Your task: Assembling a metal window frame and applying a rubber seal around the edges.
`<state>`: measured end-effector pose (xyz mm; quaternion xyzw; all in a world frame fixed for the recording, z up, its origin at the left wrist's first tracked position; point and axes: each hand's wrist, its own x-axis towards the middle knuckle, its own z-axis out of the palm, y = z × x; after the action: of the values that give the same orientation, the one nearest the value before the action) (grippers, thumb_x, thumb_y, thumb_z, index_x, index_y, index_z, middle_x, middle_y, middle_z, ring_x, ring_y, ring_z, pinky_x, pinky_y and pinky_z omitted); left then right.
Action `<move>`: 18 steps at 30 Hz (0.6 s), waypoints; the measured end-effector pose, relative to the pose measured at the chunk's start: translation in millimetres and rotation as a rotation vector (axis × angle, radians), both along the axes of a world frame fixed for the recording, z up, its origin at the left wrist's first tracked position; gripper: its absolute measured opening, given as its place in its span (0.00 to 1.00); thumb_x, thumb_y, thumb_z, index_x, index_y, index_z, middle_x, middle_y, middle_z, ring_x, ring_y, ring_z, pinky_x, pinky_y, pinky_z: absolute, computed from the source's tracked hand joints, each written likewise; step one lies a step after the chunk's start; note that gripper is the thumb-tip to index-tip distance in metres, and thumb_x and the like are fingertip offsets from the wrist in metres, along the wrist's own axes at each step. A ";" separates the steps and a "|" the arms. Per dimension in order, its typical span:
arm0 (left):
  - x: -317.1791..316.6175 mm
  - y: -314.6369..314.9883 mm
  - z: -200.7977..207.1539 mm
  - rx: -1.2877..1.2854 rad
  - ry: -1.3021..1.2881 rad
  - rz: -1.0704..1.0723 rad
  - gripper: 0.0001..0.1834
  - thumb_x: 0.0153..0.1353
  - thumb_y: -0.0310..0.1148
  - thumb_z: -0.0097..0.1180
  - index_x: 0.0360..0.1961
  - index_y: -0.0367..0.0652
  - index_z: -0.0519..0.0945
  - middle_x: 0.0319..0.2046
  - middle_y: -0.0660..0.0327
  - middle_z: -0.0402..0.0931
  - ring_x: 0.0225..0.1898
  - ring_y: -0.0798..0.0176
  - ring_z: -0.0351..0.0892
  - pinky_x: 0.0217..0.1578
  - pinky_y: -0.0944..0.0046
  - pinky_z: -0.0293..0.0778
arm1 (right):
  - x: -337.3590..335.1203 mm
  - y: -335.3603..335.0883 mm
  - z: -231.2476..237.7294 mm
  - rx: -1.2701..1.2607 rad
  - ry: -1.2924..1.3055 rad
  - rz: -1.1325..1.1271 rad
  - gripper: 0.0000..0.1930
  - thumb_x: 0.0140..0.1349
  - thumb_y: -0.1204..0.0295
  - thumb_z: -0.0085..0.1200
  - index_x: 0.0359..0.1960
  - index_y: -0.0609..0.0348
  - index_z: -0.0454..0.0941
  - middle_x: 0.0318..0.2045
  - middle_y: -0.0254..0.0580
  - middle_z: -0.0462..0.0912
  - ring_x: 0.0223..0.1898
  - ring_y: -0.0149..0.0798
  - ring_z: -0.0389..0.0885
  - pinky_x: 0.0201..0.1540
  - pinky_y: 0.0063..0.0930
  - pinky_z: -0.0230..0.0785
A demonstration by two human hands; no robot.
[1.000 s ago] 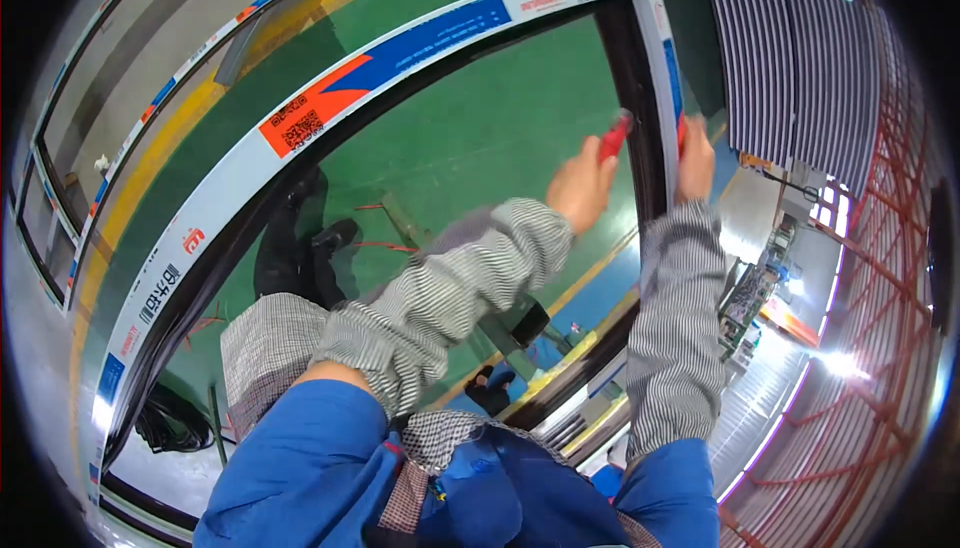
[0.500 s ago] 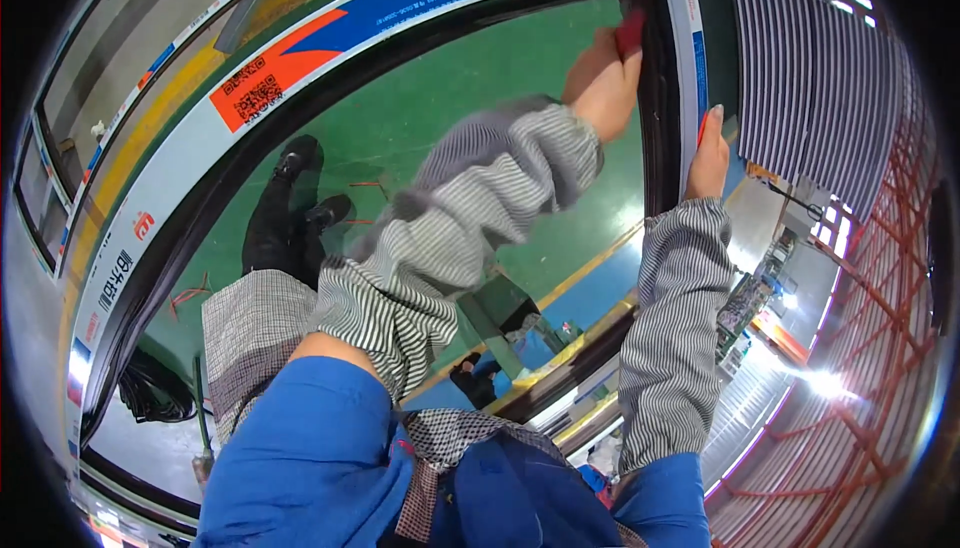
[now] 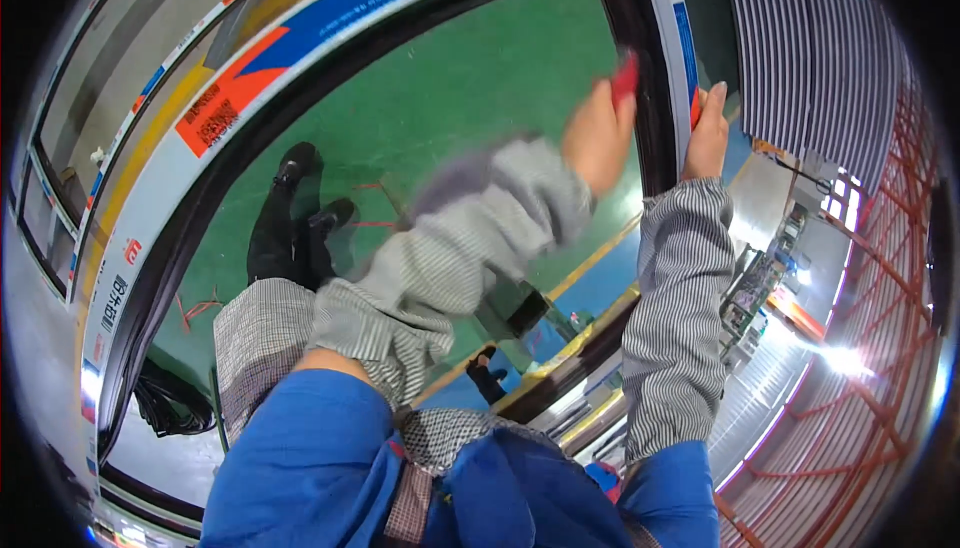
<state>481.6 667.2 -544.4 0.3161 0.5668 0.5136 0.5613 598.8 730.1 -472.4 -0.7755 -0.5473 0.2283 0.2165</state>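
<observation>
A large window frame [image 3: 330, 43] in pale grey, with printed blue and orange film on its face and a black inner edge, stands tilted in front of me. My left hand [image 3: 598, 143], at the end of an arm reaching across the opening, is closed on a small red tool [image 3: 625, 78]. The tool lies against the black inner edge of the frame's right side; its working end is blurred and its kind unclear. Outside that same side, my right hand [image 3: 707, 140] grips the frame, thumb upward, its other fingers mostly hidden. Both forearms wear striped grey sleeves.
More filmed frames [image 3: 150, 88] stand at the left. Grey ribbed panels [image 3: 800, 58] are at the right, near red metal racking [image 3: 860, 348]. A coil of black cord [image 3: 170, 398] lies lower left. Green floor [image 3: 480, 68] and my black shoes [image 3: 298, 161] show through the opening.
My left hand has slid a little down the inner edge with the red tool. The frame has shifted slightly left and up in view. My right hand keeps its grip.
</observation>
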 end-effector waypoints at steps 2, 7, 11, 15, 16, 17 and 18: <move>47.6 -73.0 -1.1 -0.016 0.012 -0.200 0.15 0.64 0.40 0.42 0.44 0.40 0.64 0.28 0.41 0.75 0.29 0.36 0.74 0.32 0.41 0.68 | -11.6 2.3 -3.8 0.024 -0.004 0.019 0.35 0.67 0.45 0.27 0.41 0.69 0.77 0.33 0.42 0.81 0.37 0.36 0.77 0.46 0.26 0.64; 41.4 -72.9 5.9 -0.020 -0.005 -0.428 0.15 0.64 0.40 0.42 0.42 0.38 0.65 0.27 0.41 0.75 0.31 0.36 0.74 0.32 0.42 0.68 | -0.4 -4.1 1.1 0.118 0.057 0.040 0.35 0.67 0.46 0.24 0.38 0.66 0.79 0.32 0.42 0.81 0.36 0.36 0.77 0.45 0.28 0.65; -23.8 26.8 -2.8 0.071 -0.056 0.052 0.14 0.64 0.39 0.43 0.35 0.37 0.66 0.22 0.45 0.74 0.23 0.41 0.75 0.25 0.48 0.69 | -16.9 5.5 2.7 0.078 0.062 0.025 0.35 0.68 0.47 0.25 0.44 0.70 0.75 0.38 0.42 0.80 0.40 0.33 0.75 0.48 0.24 0.63; -2.6 -20.7 16.2 0.028 0.087 -0.010 0.14 0.65 0.39 0.41 0.35 0.36 0.65 0.21 0.45 0.73 0.24 0.42 0.75 0.25 0.49 0.67 | 11.6 1.8 -6.4 0.073 -0.070 -0.004 0.35 0.68 0.47 0.25 0.39 0.68 0.79 0.33 0.43 0.82 0.38 0.34 0.77 0.47 0.26 0.64; -4.9 -33.8 27.7 -0.015 0.042 -0.100 0.14 0.65 0.39 0.42 0.37 0.37 0.64 0.25 0.42 0.73 0.28 0.37 0.74 0.29 0.45 0.67 | 11.8 -0.5 -4.0 0.085 -0.108 -0.008 0.35 0.67 0.47 0.25 0.38 0.67 0.79 0.34 0.43 0.82 0.38 0.35 0.78 0.47 0.27 0.64; -8.1 -41.6 35.8 -0.065 0.005 -0.179 0.14 0.64 0.39 0.42 0.39 0.37 0.63 0.28 0.39 0.74 0.32 0.32 0.72 0.33 0.41 0.66 | 4.9 -0.6 -4.5 0.092 -0.137 -0.001 0.35 0.67 0.47 0.25 0.38 0.67 0.79 0.34 0.44 0.82 0.38 0.36 0.78 0.47 0.27 0.64; -5.3 -47.6 38.2 -0.046 0.064 -0.261 0.14 0.64 0.39 0.42 0.39 0.37 0.62 0.28 0.38 0.74 0.32 0.32 0.73 0.33 0.41 0.66 | -0.3 -2.0 -4.7 0.086 -0.149 -0.019 0.35 0.67 0.46 0.25 0.38 0.65 0.80 0.34 0.45 0.82 0.38 0.39 0.78 0.47 0.29 0.65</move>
<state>476.2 619.6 -506.2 0.3903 0.5501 0.4127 0.6121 598.5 728.1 -477.1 -0.7855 -0.5639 0.1444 0.2103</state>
